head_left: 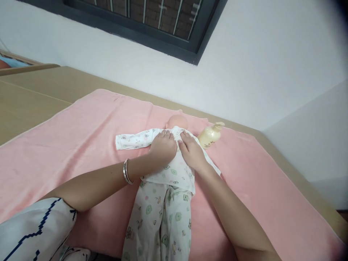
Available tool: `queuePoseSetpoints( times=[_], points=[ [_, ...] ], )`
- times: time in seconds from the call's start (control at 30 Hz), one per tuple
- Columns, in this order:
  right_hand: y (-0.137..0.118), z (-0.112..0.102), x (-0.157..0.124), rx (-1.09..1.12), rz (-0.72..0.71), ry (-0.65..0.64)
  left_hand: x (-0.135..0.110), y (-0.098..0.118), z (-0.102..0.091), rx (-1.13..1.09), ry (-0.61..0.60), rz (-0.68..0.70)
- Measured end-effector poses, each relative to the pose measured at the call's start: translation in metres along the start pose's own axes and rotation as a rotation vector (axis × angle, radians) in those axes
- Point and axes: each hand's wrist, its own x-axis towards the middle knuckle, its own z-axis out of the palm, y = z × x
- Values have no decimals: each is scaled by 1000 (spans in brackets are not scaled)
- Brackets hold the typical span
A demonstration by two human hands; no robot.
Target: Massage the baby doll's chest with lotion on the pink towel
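Note:
A doll (177,121) lies on its back, its rounded bare head at the far end. It wears a white baby shirt (176,172) with small green and pink prints. Matching baby trousers (154,210) cover its legs. My left hand (163,148) is closed on the shirt's chest, its fingers bent on the cloth near the collar and its thumb hidden. Beside it, my right hand (191,150) rests flat on the other side of the chest, fingers stretched toward the shoulder. One sleeve sticks straight out to the left; the other slants down behind my right forearm.
A pale yellow pump bottle (210,136) lies tilted right of the doll's shoulder. Underneath is a pink cloth (89,145) spread over a wooden surface (40,85). A white wall (244,72) with a dark-framed window (152,34) rises behind.

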Motion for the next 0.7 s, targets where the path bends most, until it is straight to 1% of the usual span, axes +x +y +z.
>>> queuePoseSetpoints(
  times=[0.1,0.17,0.23,0.33,0.4,0.47,0.5,0.57,0.63,0.7],
  points=[
    [17,4,9,98,-7,16,-3,8,-4,6,-16,19],
    [16,4,9,95,17,26,-1,7,-10,-9,-28,10],
    [5,0,3,65,57,33,5,1,-16,-25,-44,8],
    [-21,-12,-11,23,101,19,16,-14,-23,-63,-113,22],
    [-37,-19,-20,-6,97,-3,22,-23,-23,-106,-164,-6],
    [-44,-22,-24,-29,83,-24,25,-26,-20,-125,-177,-39],
    [-44,-21,-24,-28,80,-31,24,-25,-18,-115,-165,-40],
    [-35,-18,-19,8,85,-39,20,-18,-13,-59,-126,-11],
    [-19,-11,-9,63,96,-35,13,-9,-7,-1,-79,3],
    [-3,-4,0,87,112,-11,7,-2,-2,11,-23,0]
  ],
)
